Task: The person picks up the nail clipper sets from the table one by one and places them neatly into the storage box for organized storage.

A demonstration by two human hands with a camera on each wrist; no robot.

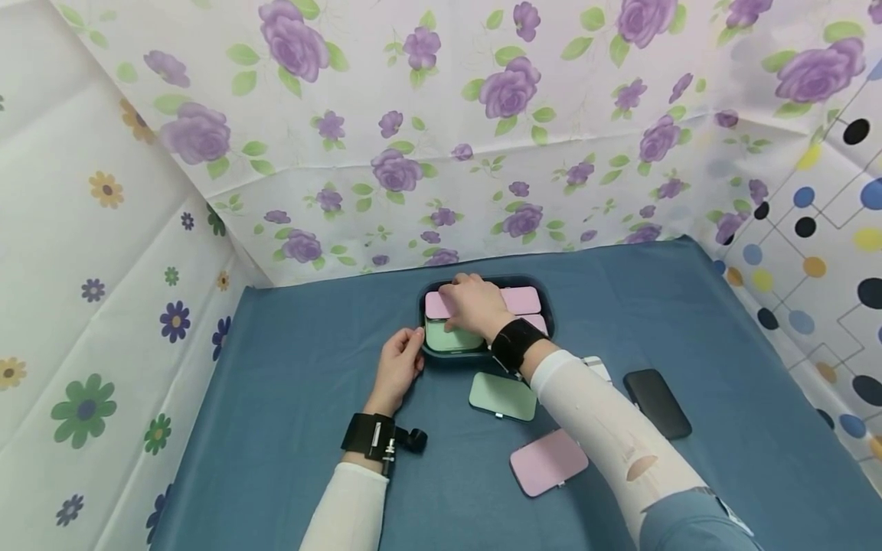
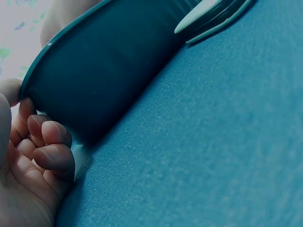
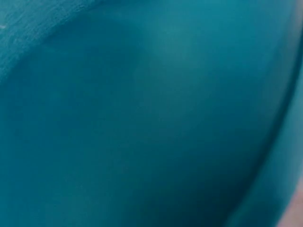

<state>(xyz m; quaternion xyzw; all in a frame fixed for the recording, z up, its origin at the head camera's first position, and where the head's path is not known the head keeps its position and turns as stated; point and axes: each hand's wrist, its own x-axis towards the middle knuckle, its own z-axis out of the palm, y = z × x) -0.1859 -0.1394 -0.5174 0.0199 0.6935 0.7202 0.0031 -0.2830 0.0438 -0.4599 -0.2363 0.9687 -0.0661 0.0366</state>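
A dark blue oval basin (image 1: pixel 451 357) holds several flat pink and green cases. My left hand (image 1: pixel 400 360) pinches its rim at the near left corner; in the left wrist view the thumb and index finger of that hand (image 2: pixel 33 165) grip the rim while the other fingers curl below. My right hand (image 1: pixel 475 304) reaches into the basin and grips a pink case (image 1: pixel 434 304) at the back left, thumb at its near edge over a green case (image 1: pixel 451 337). The right wrist view shows mostly the basin's blurred outer wall (image 3: pixel 142 118).
In front of the basin lie a green case (image 1: pixel 503 396) and a pink case (image 1: pixel 549 462). To the right, a black phone-like slab (image 1: pixel 658 403) lies beside a white object (image 1: pixel 596 368) partly behind my right forearm. Patterned sheets (image 1: pixel 393 168) surround the blue-covered table (image 1: pixel 296 367).
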